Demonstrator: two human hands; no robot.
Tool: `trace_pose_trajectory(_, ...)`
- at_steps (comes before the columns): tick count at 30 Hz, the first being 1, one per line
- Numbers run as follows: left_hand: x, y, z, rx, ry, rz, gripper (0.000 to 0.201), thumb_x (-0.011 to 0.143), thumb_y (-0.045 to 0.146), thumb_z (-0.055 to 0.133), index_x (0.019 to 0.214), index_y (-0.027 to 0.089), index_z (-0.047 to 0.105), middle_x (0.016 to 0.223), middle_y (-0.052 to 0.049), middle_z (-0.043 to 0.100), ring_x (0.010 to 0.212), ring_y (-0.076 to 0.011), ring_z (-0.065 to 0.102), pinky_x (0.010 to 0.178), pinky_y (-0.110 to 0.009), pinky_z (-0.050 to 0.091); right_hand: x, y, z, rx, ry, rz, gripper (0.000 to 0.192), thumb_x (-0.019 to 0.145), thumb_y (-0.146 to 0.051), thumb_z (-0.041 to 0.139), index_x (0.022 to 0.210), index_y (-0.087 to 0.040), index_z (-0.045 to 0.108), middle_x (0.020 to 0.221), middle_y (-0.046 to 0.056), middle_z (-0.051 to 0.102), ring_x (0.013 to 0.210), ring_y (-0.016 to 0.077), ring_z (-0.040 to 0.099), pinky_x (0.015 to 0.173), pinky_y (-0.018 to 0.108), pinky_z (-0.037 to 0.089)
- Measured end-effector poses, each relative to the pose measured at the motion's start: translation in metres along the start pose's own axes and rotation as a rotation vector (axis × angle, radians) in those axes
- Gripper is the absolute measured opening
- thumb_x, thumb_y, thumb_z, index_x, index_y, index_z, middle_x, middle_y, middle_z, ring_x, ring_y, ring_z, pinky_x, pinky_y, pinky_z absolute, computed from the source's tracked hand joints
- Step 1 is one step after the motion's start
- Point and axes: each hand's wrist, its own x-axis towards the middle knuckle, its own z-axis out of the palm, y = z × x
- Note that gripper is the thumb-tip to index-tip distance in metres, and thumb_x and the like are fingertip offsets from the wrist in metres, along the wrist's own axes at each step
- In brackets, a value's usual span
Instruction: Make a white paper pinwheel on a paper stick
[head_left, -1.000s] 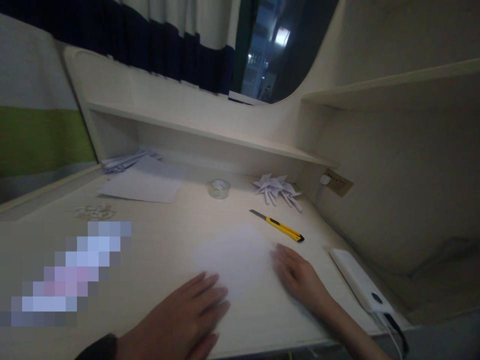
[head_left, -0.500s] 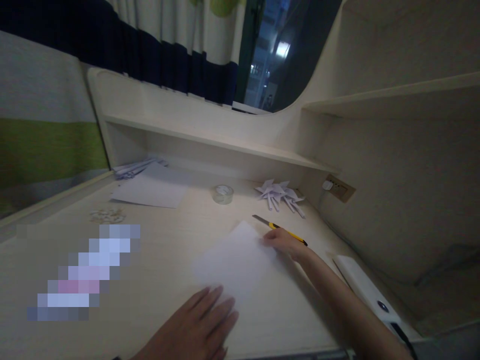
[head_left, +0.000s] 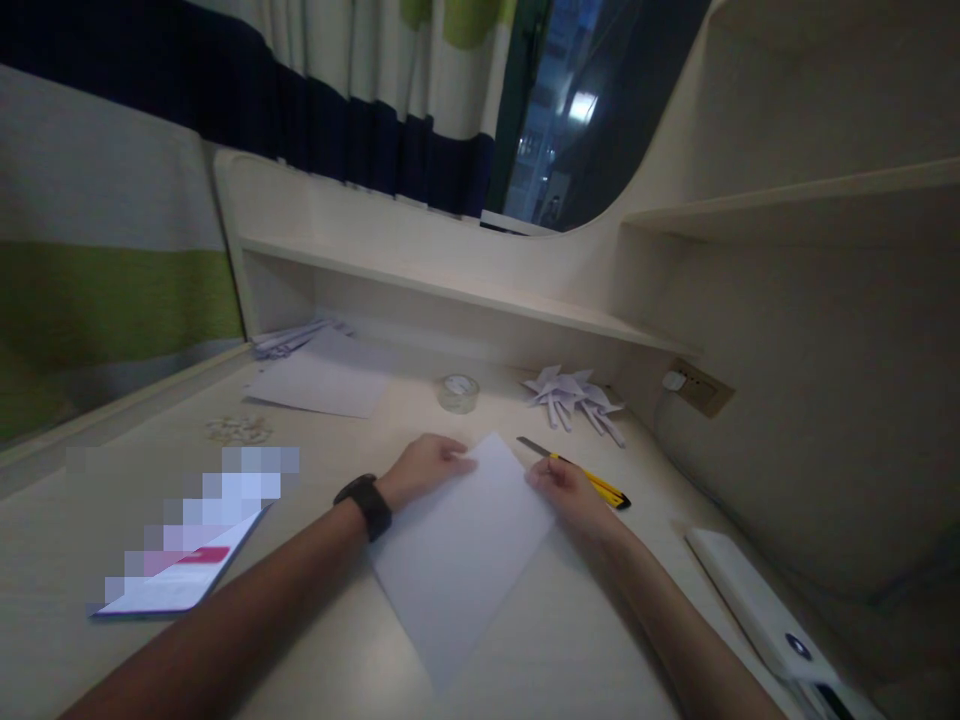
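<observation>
A plain white sheet of paper (head_left: 465,570) lies slantwise on the desk in front of me, one corner toward the back. My left hand (head_left: 424,468), with a dark watch (head_left: 365,503) on its wrist, has thumb and fingers closed at the sheet's upper left edge. On the opposite side, my right hand (head_left: 564,490) pinches the sheet near its right corner. A yellow utility knife (head_left: 604,488) with its blade out lies just behind my right hand, apart from the paper.
Folded paper pinwheels (head_left: 570,390) and a roll of clear tape (head_left: 458,393) sit toward the back. More paper (head_left: 322,375) lies at the back left, near small pale pieces (head_left: 238,430). A lit, partly blurred tablet (head_left: 187,570) is at left, a white device (head_left: 750,590) at right.
My left hand has moved from the near edge up to the sheet's upper left edge. My right hand stays near the right corner. The view has shifted slightly.
</observation>
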Motion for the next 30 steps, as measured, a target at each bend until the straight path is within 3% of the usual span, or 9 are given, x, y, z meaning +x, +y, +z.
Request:
trace_pose_trajectory(5, -0.006, -0.004, 0.006, -0.097, 0.012, -0.051, 0.031, 0.073, 0.038, 0.064, 0.076, 0.008, 0.072, 0.071, -0.009, 0.072, 0.06, -0.0197, 0.063, 0.051, -0.025, 0.043, -0.004, -0.001, 0.011, 0.238, -0.022, 0.158, 0.043, 0.063, -0.044, 0.076, 0.093, -0.018, 0.06, 0.068, 0.0, 0.065, 0.057, 0.0145, 0.057, 0.054, 0.025, 0.039)
trace_pose_trajectory(9, -0.012, 0.0, 0.004, -0.153, 0.008, -0.045, 0.033, 0.073, 0.036, 0.065, 0.087, 0.008, 0.073, 0.082, -0.01, 0.073, 0.069, -0.0212, 0.066, 0.059, -0.027, 0.047, -0.006, 0.0, 0.018, 0.254, 0.019, 0.261, 0.038, 0.058, -0.046, 0.079, 0.071, -0.014, 0.063, 0.063, 0.002, 0.066, 0.053, 0.0137, 0.056, 0.053, 0.025, 0.039)
trace_pose_trajectory(14, -0.01, 0.002, 0.006, -0.108, 0.096, 0.042, 0.047, 0.073, 0.032, 0.065, 0.115, 0.01, 0.065, 0.085, -0.008, 0.074, 0.074, -0.0223, 0.068, 0.064, -0.029, 0.05, -0.006, 0.002, 0.02, 0.246, 0.029, 0.262, 0.035, 0.057, -0.044, 0.08, 0.067, -0.015, 0.064, 0.061, 0.001, 0.066, 0.052, 0.0132, 0.056, 0.052, 0.024, 0.04)
trace_pose_trajectory(18, -0.01, 0.003, 0.008, -0.006, 0.143, 0.123, 0.038, 0.077, 0.028, 0.061, 0.112, 0.015, 0.067, 0.102, -0.007, 0.072, 0.087, -0.023, 0.067, 0.079, -0.033, 0.05, -0.004, 0.005, 0.019, 0.252, 0.044, 0.25, 0.036, 0.058, -0.045, 0.08, 0.07, -0.015, 0.065, 0.063, 0.002, 0.068, 0.054, 0.0146, 0.058, 0.053, 0.026, 0.042)
trace_pose_trajectory(22, -0.011, 0.004, 0.008, 0.039, 0.194, 0.149, 0.037, 0.078, 0.025, 0.058, 0.113, 0.017, 0.067, 0.115, -0.006, 0.066, 0.096, -0.0225, 0.065, 0.091, -0.034, 0.047, -0.003, 0.007, 0.016, 0.326, 0.033, 0.227, 0.043, 0.054, -0.037, 0.084, 0.085, -0.015, 0.065, 0.077, 0.003, 0.071, 0.064, 0.0168, 0.064, 0.062, 0.028, 0.048)
trace_pose_trajectory(30, -0.006, -0.009, 0.002, 0.102, 0.229, 0.167, 0.041, 0.08, 0.026, 0.057, 0.119, 0.016, 0.063, 0.105, -0.006, 0.071, 0.09, -0.0221, 0.066, 0.086, -0.033, 0.048, -0.007, 0.001, 0.008, 0.414, -0.063, 0.277, 0.052, 0.047, -0.025, 0.086, 0.091, -0.015, 0.06, 0.077, 0.003, 0.069, 0.065, 0.0183, 0.066, 0.065, 0.032, 0.052)
